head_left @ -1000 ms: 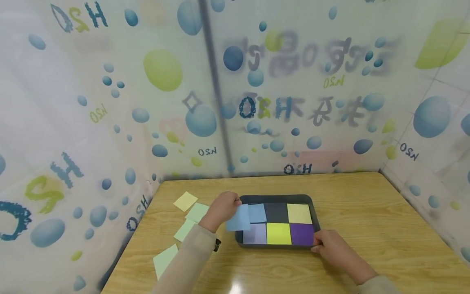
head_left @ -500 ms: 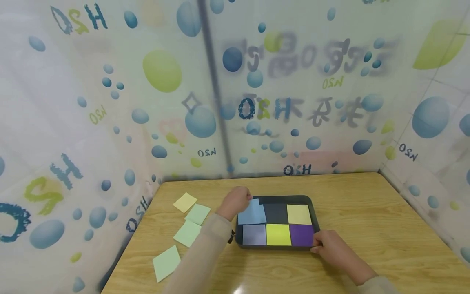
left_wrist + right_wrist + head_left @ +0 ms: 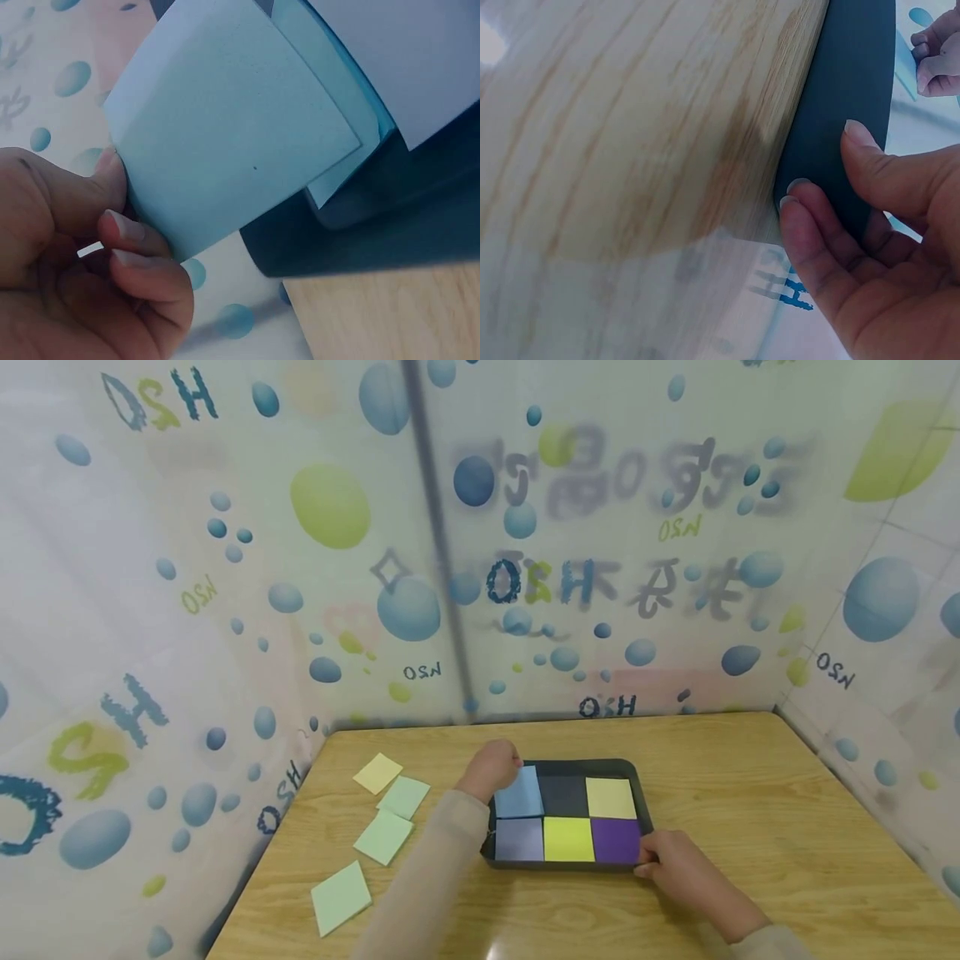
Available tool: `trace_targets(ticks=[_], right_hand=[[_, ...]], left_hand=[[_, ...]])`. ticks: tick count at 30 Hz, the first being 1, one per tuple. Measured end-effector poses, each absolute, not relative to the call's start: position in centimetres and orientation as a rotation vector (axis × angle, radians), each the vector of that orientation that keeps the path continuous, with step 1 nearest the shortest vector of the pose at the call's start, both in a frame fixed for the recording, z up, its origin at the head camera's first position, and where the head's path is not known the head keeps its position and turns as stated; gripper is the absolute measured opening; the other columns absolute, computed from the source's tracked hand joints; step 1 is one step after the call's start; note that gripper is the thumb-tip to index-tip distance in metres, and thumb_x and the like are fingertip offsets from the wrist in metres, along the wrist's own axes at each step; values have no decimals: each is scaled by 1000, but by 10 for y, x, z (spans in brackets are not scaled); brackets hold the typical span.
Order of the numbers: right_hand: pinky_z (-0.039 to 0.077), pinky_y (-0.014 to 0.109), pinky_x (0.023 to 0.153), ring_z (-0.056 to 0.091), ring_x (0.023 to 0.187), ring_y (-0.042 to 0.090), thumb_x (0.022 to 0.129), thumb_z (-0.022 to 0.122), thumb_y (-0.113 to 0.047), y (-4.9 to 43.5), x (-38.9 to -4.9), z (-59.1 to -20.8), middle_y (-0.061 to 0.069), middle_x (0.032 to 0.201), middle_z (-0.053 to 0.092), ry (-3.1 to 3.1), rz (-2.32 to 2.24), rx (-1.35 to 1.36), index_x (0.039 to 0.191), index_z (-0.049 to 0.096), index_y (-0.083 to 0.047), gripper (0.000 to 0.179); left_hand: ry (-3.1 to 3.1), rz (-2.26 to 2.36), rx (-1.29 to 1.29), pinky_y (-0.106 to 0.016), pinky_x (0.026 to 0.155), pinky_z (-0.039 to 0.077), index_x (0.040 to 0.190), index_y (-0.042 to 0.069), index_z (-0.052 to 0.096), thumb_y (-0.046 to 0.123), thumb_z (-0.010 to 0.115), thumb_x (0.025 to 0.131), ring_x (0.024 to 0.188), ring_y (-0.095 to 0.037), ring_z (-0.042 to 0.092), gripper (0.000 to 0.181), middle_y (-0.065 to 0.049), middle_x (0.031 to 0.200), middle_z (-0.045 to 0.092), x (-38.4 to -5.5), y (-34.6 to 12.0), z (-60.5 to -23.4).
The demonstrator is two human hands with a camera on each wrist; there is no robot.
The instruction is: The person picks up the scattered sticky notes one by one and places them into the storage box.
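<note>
My left hand pinches one edge of a blue sticky note between thumb and fingers. The note hangs over the back left part of a dark shallow tray, overlapping another blue note beneath it. At the tray's near right corner, my right hand grips the wall, thumb on one side and fingers on the other. Inside the tray, a lavender square, a bright yellow square and a purple square line the front; a pale yellow square lies behind, beside a dark patch.
Left of the tray, three pale green notes, one of them the nearest green note, lie on the wooden table with a cream note behind them. A patterned curtain hangs around the table's back and sides.
My left hand has carried the blue note from the tray's left edge rightward and back, over the other blue note. The right hand has stayed on the tray corner.
</note>
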State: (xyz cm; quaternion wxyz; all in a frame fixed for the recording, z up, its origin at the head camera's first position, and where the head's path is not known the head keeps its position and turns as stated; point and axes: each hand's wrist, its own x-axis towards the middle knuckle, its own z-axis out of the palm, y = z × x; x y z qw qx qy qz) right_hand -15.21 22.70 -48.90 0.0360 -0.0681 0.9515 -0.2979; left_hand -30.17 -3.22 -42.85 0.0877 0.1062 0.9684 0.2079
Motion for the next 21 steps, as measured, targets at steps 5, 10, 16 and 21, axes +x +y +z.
trace_targets(ticks=[5, 10, 16, 21], right_hand=[[36, 23, 56, 45, 64, 11, 82, 80, -6, 229, -152, -490, -4, 65, 50, 2938, -914, -248, 65, 54, -13, 31], [36, 23, 56, 44, 64, 10, 82, 80, -6, 228, -151, -490, -5, 65, 49, 2941, -914, -266, 65, 54, -13, 32], [37, 24, 57, 46, 65, 12, 82, 79, -5, 227, -152, -489, -4, 66, 50, 2934, -922, -218, 65, 55, -13, 31], [37, 24, 57, 45, 65, 12, 82, 79, -5, 228, -151, -489, -4, 66, 50, 2937, -909, -226, 65, 55, -13, 31]], left_hand=[[2853, 631, 299, -39, 82, 57, 117, 3, 72, 16, 59, 103, 90, -20, 64, 24, -12, 121, 72, -303, -28, -431], [2867, 593, 279, -36, 73, 53, 117, 4, 72, 16, 58, 103, 82, -18, 60, 23, -10, 116, 72, -310, -26, -438], [2874, 600, 229, -32, 61, 45, 111, 3, 71, 13, 55, 103, 71, -19, 54, 20, -8, 99, 69, -316, -21, -444], [2904, 565, 206, -30, 57, 44, 110, 2, 70, 16, 57, 103, 66, -18, 52, 20, -8, 92, 67, -319, -16, -452]])
